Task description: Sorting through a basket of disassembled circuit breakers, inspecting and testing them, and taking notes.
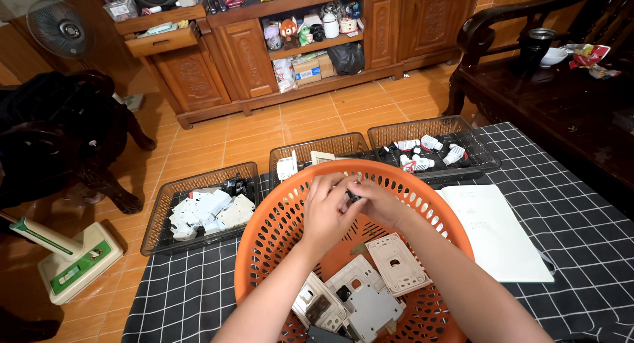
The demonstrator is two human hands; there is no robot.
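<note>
Gripping small dark part (354,197): left hand (328,211), right hand (378,203); over orange basket (264,230)

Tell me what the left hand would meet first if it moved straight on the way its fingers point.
The left hand points up and right, so it would probably first meet the small dark part, then the right hand.

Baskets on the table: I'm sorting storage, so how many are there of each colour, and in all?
Orange round basket: 1
Dark rectangular mesh baskets: 3, namely left, middle, right
Total: 4
Both hands, left and right, hold a small dark part over the orange one.
</note>
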